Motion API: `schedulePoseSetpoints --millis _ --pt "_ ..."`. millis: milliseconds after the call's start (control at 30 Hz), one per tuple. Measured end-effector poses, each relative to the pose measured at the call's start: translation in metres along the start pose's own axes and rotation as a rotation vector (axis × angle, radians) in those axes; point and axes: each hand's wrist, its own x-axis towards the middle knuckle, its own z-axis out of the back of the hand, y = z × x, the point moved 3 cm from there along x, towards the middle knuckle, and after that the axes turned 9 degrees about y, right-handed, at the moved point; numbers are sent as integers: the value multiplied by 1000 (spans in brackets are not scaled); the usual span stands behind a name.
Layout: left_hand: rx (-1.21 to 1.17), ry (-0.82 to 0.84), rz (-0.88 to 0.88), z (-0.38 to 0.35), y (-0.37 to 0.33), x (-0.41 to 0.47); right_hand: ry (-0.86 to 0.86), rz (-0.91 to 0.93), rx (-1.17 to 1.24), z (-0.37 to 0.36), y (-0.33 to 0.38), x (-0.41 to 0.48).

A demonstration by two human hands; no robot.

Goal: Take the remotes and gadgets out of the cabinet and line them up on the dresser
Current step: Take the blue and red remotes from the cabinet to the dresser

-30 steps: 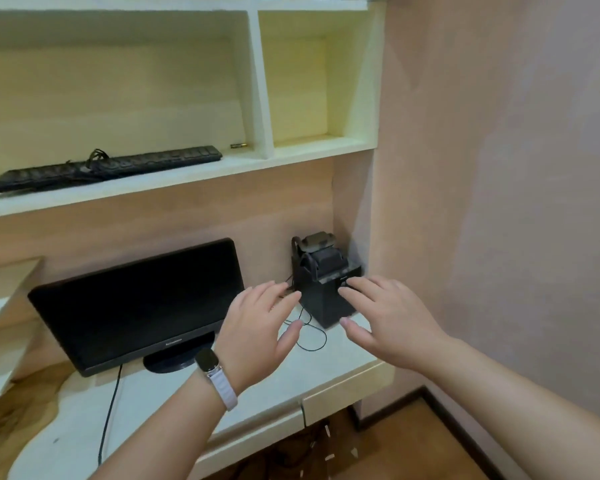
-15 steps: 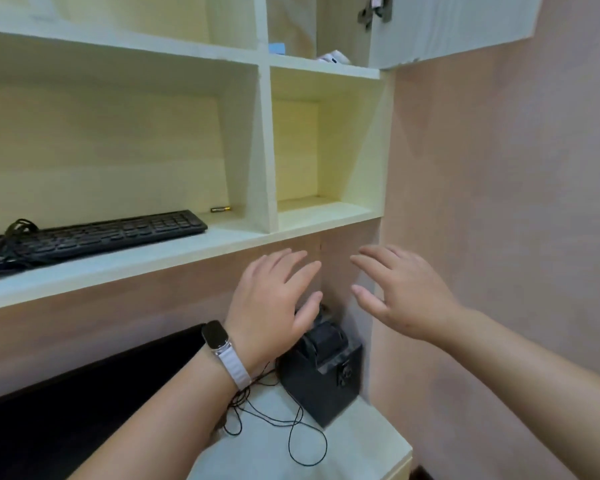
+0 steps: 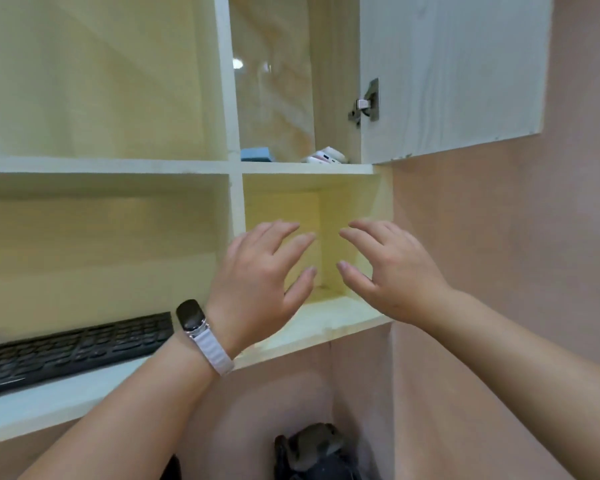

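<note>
The upper cabinet compartment [image 3: 293, 98] stands open, its door [image 3: 451, 71] swung out to the right. On its floor lie a blue box [image 3: 256, 154] and a pile of white and pink gadgets [image 3: 326, 156], partly hidden by the shelf edge. My left hand [image 3: 260, 282], with a watch on the wrist, and my right hand [image 3: 388, 268] are raised side by side in front of the empty cubby below that compartment. Both hands are open, fingers spread, holding nothing. They are well below the gadgets.
A black keyboard [image 3: 73, 348] lies on the long shelf at left. A black device [image 3: 312, 452] shows at the bottom edge. A pink wall [image 3: 499, 271] closes the right side. The open door juts out above my right arm.
The view has tilted upward from the desk and monitor to the cabinet. Both hands rose from the black device to the level of the empty cubby, staying open.
</note>
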Motion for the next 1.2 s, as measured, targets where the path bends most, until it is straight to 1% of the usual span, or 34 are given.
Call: schedulePoseSetpoints --millis 167,267,367,467,567,700,833,900,1000,1100,1200 --pt "63 -79 16 6 2 70 -139 71 48 -4 -33 50" --pt "189 -53 -17 9 5 107 -193 148 67 -7 -48 76" --pt "339 12 -71 16 13 141 -216 193 102 -10 -56 98" --pt "461 153 -49 19 27 172 -226 210 133 -17 -63 118" --pt "512 387 112 18 45 196 -204 226 136 -30 -69 133" --pt "615 700 318 15 63 219 -245 238 134 -44 -71 135" --pt "693 915 555 8 79 232 -283 248 139 -47 -71 135" --pt "708 1004 628 3 83 235 -283 259 130 -48 -72 136" --pt "657 1070 618 -4 84 234 -272 256 126 -49 -72 137" --pt "598 1060 594 -8 86 231 -275 242 123 -49 -72 137" --pt "592 1017 582 -7 83 228 -263 232 119 -49 -71 137"
